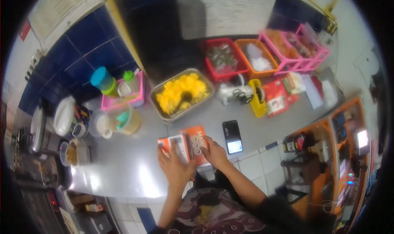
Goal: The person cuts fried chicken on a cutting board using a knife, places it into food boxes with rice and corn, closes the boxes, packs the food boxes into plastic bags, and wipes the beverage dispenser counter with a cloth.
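Note:
At the front edge of the metal counter, both hands are on an orange printed box (198, 140) with a white panel on its left side and large pale lettering. My left hand (177, 166) grips the white-panel side, its fingers lying over the panel. My right hand (215, 152) clasps the right edge, its fingers partly hidden. To the right of the box lies a black phone (232, 131) with its screen partly lit. Behind the box stands a metal tray (176, 120) of yellow food pieces, with a dark round utensil (186, 97) in it.
A red basket (219, 76), an orange basket (256, 73) and a pink basket (297, 61) of packets line the back. A yellow holder (257, 105) and red packets (277, 95) sit at right. Plastic tubs (128, 121) and a pink bin (123, 102) with bottles stand left.

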`<state>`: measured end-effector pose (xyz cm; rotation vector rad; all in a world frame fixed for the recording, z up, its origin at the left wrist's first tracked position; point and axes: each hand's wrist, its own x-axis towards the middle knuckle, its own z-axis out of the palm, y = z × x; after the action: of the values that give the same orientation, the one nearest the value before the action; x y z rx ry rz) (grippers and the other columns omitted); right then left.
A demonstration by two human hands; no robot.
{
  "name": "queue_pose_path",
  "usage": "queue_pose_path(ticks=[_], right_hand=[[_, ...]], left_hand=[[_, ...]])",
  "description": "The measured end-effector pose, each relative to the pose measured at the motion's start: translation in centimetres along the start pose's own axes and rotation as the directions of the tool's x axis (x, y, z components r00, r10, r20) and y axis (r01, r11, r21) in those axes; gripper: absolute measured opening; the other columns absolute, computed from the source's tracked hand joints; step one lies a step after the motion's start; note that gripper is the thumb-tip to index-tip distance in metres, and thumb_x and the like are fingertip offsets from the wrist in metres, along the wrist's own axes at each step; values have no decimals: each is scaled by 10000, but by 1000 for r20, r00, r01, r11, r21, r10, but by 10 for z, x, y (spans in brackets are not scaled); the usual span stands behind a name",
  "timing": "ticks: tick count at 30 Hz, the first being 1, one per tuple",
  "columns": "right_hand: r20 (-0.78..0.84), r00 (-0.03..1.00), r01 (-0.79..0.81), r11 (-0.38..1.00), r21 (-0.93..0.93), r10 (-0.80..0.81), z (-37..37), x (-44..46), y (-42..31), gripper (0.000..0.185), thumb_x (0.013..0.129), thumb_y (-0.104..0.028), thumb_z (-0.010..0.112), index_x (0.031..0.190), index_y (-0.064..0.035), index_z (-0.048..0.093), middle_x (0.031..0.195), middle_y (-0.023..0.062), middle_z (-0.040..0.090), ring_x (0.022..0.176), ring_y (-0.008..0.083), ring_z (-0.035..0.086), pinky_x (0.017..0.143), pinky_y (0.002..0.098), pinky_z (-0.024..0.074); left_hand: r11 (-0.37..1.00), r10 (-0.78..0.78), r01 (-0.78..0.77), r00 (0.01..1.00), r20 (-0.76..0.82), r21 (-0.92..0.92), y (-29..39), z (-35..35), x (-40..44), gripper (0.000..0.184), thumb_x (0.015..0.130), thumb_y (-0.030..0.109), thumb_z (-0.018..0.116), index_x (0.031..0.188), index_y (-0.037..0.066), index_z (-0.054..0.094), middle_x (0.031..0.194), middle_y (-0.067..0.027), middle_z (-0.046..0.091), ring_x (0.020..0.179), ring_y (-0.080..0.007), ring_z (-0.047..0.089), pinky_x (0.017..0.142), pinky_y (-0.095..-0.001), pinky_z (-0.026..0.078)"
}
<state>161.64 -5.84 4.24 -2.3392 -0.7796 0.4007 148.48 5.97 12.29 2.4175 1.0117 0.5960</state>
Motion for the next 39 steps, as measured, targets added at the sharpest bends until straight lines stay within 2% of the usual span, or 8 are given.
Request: queue_pose_path(ticks=[8, 10, 13, 16, 22, 28, 34, 39], right_hand=[[259, 965, -217, 687, 694, 43, -14, 23, 34, 707, 1002, -523, 474, 1370, 78, 419, 1220, 251, 619, 1131, 322, 613, 966, 394, 477], [351, 926, -197, 613, 765, -141, -15, 30, 32, 826, 976, -537, 518, 1415, 130, 311, 1271, 302, 558, 1212, 356, 554, 1023, 417, 439], [241, 951, 9, 796, 605, -193, 46, 34, 50, 794, 919, -466, 619, 1411, 74, 307, 1385, 249, 445, 1287, 350, 451, 1081, 448, 366], [448, 890, -143, 881, 451, -84, 9, 40, 29, 1111, 830, -807, 443, 1484, 68, 243, 1531, 253, 293, 1402, 414, 313, 1130, 474, 310], [382, 863, 11, 770, 638, -329, -107, 31, 49, 1042, 897, -730, 448, 1508, 79, 209, 1586, 242, 199, 1461, 409, 202, 1170, 482, 246], [230, 973, -189, 683, 705, 33, -230, -34, 203, 872, 987, -500, 525, 1541, 47, 131, 1599, 237, 178, 1489, 319, 189, 1211, 406, 158], [-45, 890, -124, 335, 934, 454, -334, -94, 329, 691, 1047, -385, 442, 1565, -35, 147, 1566, 146, 285, 1450, 239, 266, 1185, 387, 227], [-111, 822, -4, 200, 980, 558, -390, -65, 458, 614, 1051, -396, 439, 1518, -31, 276, 1446, 125, 456, 1304, 204, 461, 1113, 358, 356]], left_hand=[[997, -18, 30, 988, 152, -77, -7, 62, 3, 804, 899, 463, 655, 1526, 88, 319, 1421, -307, 377, 1233, -398, 469, 1038, -504, 404], [620, -391, 618, 777, 493, -483, -16, 46, 20, 663, 1005, 276, 573, 1531, 23, 259, 1272, -166, 522, 1058, -194, 576, 906, -338, 514], [225, -153, 740, 669, 728, -633, -47, 68, 5, 572, 1050, 436, 411, 1460, 38, 396, 1330, -90, 589, 1156, -195, 608, 971, -383, 512], [139, -288, 493, 850, 441, -859, 33, 75, -9, 547, 1047, 433, 390, 1426, 41, 431, 1316, -118, 594, 1164, -260, 607, 993, -416, 501], [-35, -473, 548, 728, 497, -836, 157, 62, -18, 529, 1024, 408, 439, 1401, 36, 440, 1211, -117, 634, 1100, -258, 631, 940, -402, 527], [278, -87, 895, 384, 919, -348, 228, 142, -36, 502, 1030, 322, 507, 1413, 14, 404, 1240, -106, 590, 1094, -210, 593, 947, -353, 491], [578, 349, 755, 113, 930, -309, 389, 305, -43, 539, 1008, 332, 573, 1421, 23, 418, 1278, -108, 584, 1131, -159, 594, 946, -317, 509], [555, 465, 725, 135, 875, -407, 532, 417, -32, 525, 1000, 400, 562, 1368, 31, 497, 1218, -103, 622, 1046, -164, 639, 871, -308, 535]])
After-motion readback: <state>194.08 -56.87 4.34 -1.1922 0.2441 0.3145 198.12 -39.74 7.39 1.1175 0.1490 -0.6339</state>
